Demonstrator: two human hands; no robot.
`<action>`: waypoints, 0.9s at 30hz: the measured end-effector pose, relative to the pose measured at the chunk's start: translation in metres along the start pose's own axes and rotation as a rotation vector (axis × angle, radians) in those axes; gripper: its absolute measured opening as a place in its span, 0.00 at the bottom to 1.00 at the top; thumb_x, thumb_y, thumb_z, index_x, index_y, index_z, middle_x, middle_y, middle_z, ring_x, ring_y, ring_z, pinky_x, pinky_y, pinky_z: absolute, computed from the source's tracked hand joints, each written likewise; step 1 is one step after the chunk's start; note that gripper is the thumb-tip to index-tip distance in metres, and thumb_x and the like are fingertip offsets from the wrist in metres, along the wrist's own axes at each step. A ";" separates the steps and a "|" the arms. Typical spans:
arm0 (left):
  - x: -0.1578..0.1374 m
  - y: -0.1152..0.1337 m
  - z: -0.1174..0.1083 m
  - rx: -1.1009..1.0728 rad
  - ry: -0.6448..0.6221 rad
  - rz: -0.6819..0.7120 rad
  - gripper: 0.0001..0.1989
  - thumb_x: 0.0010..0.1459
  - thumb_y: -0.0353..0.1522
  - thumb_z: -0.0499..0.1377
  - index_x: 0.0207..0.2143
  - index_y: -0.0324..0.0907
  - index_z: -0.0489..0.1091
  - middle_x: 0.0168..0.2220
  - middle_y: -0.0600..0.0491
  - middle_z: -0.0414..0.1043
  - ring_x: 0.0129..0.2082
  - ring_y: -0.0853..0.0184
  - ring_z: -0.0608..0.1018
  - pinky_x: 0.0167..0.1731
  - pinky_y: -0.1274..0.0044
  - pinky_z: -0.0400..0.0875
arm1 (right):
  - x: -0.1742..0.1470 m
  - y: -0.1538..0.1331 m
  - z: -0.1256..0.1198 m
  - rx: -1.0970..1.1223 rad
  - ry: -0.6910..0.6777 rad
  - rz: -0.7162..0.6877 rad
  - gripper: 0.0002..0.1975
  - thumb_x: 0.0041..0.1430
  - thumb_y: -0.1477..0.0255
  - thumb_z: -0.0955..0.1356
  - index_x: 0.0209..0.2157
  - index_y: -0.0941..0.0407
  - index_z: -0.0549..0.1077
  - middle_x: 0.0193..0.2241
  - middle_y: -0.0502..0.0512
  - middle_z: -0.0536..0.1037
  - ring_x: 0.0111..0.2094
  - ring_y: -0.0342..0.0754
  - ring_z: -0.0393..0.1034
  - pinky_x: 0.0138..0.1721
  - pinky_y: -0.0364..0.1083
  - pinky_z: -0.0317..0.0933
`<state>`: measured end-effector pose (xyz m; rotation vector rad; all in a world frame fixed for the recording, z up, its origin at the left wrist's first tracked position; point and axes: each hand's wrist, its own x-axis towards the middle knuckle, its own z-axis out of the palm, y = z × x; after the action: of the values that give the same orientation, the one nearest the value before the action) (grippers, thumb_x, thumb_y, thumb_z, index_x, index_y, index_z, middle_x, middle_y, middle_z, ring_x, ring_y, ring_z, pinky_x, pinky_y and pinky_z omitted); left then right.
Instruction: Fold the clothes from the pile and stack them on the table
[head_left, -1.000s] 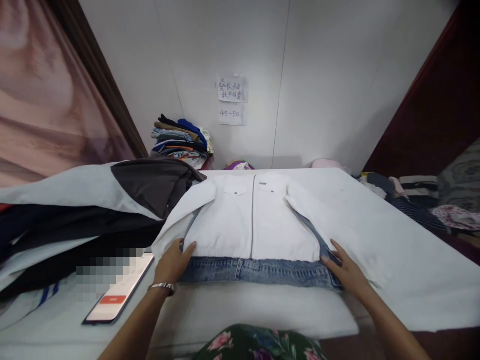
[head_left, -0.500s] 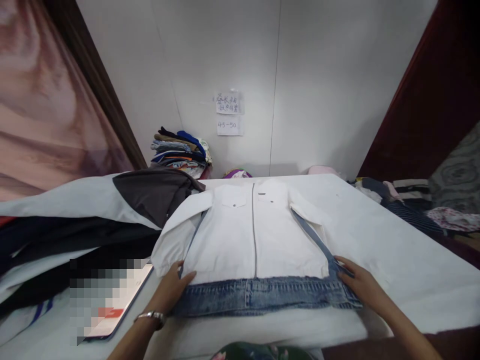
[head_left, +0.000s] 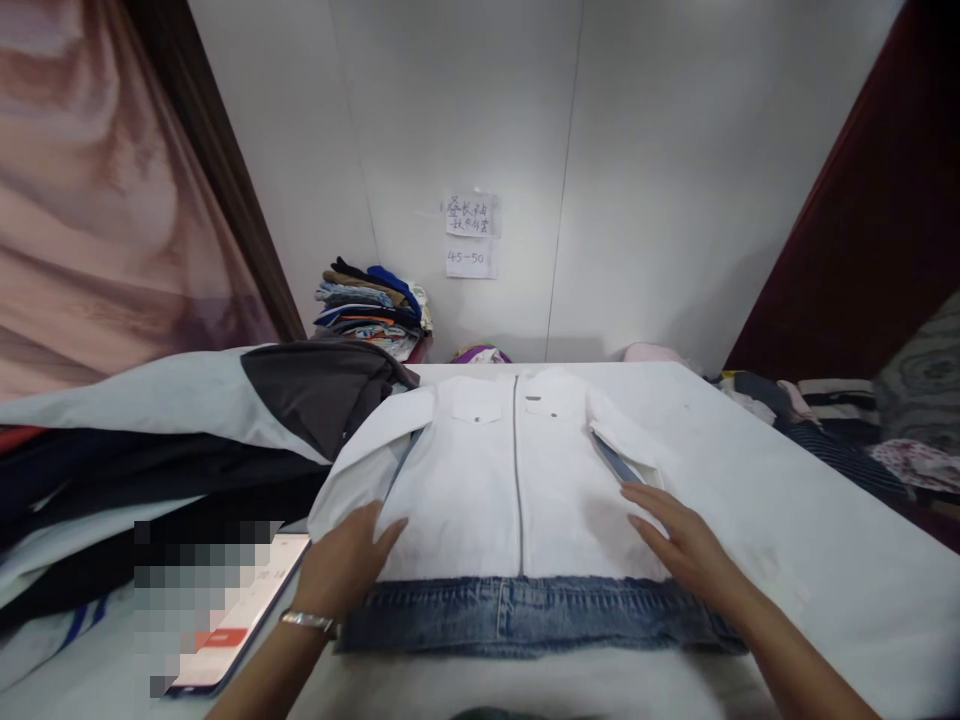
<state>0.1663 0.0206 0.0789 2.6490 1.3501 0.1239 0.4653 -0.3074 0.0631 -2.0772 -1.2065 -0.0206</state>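
A white zip-front jacket (head_left: 469, 470) lies spread flat, front side up, its collar end toward the wall and its sleeves out to the sides. Beneath it is a blue denim garment (head_left: 502, 615), whose hem shows along the near edge and whose blue also shows beside the sleeves. At the jacket's lower left side, my left hand (head_left: 352, 560) is open, thumb apart; its other fingertips are partly hidden. My right hand (head_left: 679, 540) is open over the jacket's right side near the cuff, fingers stretched inward. Whether it touches the cloth, I cannot tell.
Loose dark and grey clothes (head_left: 277, 475) cover the left side of the white table (head_left: 795, 500). A phone-like device (head_left: 251, 610) lies at the lower left. Behind stand a folded clothes stack (head_left: 371, 310) and a wall with paper notes (head_left: 471, 235). More clothes (head_left: 840, 430) lie to the right.
Both hands have moved up from the lower corners onto the white jacket's sides. My right hand has left the denim hem and come inward. The view has shifted slightly.
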 end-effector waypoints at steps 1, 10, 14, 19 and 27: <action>0.006 0.010 -0.008 -0.007 0.035 0.037 0.25 0.57 0.50 0.45 0.47 0.48 0.69 0.46 0.47 0.76 0.45 0.53 0.78 0.40 0.64 0.70 | 0.012 -0.007 0.006 0.005 -0.018 -0.050 0.20 0.63 0.60 0.61 0.52 0.50 0.73 0.57 0.57 0.70 0.58 0.57 0.64 0.58 0.59 0.61; 0.119 0.108 -0.024 -0.058 0.069 0.372 0.21 0.61 0.43 0.51 0.50 0.44 0.71 0.49 0.48 0.75 0.45 0.60 0.77 0.44 0.72 0.69 | 0.111 -0.003 0.076 -0.236 -0.222 -0.153 0.26 0.63 0.59 0.63 0.60 0.52 0.65 0.65 0.60 0.56 0.67 0.58 0.45 0.64 0.62 0.46; 0.192 0.131 -0.008 -0.036 0.050 0.353 0.20 0.61 0.42 0.51 0.50 0.43 0.71 0.52 0.47 0.72 0.49 0.59 0.75 0.45 0.71 0.68 | 0.104 0.024 0.111 -0.395 -0.320 -0.033 0.27 0.64 0.58 0.62 0.61 0.53 0.64 0.65 0.63 0.56 0.66 0.62 0.46 0.63 0.67 0.42; 0.271 0.151 0.009 -0.022 0.060 0.314 0.22 0.64 0.42 0.47 0.52 0.41 0.69 0.55 0.44 0.70 0.52 0.59 0.73 0.49 0.71 0.65 | 0.088 0.042 0.127 -0.421 -0.316 -0.048 0.28 0.66 0.56 0.58 0.63 0.52 0.61 0.66 0.61 0.53 0.67 0.61 0.44 0.63 0.66 0.42; 0.348 0.177 0.036 0.003 0.027 0.290 0.27 0.65 0.45 0.40 0.51 0.39 0.68 0.54 0.40 0.70 0.57 0.57 0.69 0.58 0.64 0.54 | 0.090 0.048 0.129 -0.385 -0.299 -0.067 0.28 0.66 0.55 0.58 0.64 0.48 0.59 0.67 0.58 0.51 0.67 0.61 0.43 0.63 0.67 0.42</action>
<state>0.5169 0.1957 0.0759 2.8389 0.9647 0.1941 0.5099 -0.1787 -0.0280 -2.4342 -1.5514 0.0298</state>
